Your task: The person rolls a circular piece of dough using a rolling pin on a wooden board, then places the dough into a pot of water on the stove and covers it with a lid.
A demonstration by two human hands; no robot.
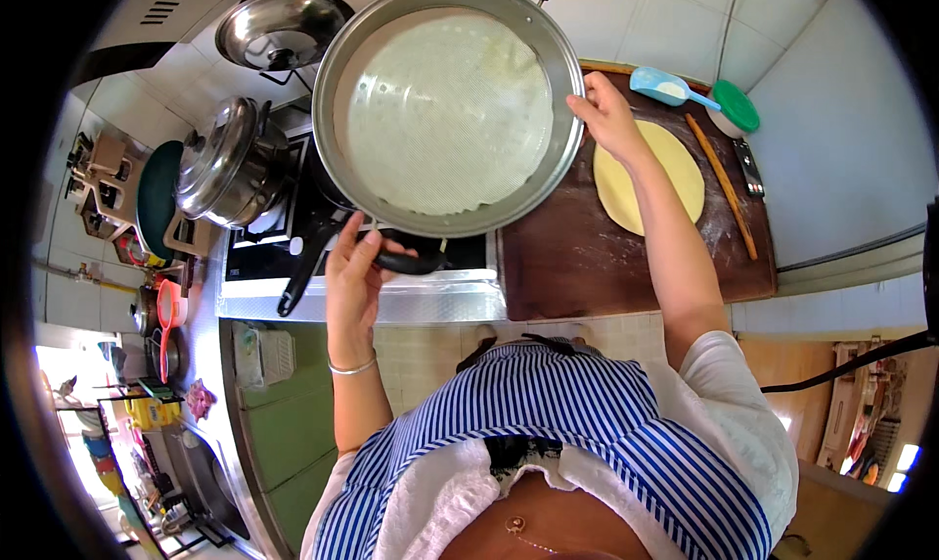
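Note:
A wide metal pan with a round mesh liner across its bottom is held tilted up over the stove and the edge of the board. My left hand has hold of its black near handle, close under the rim. On the opposite side, my right hand grips the rim, thumb on the inner side and the other fingers largely hidden behind. Below my right forearm, a round sheet of yellow dough lies on the floured dark wooden board.
A thin wooden rolling pin, a blue scoop of flour, a green-lidded tub and a black remote-like device are at right. Leftward are a lidded steel pot, a domed lid and a pan's black handle jutting past the stove.

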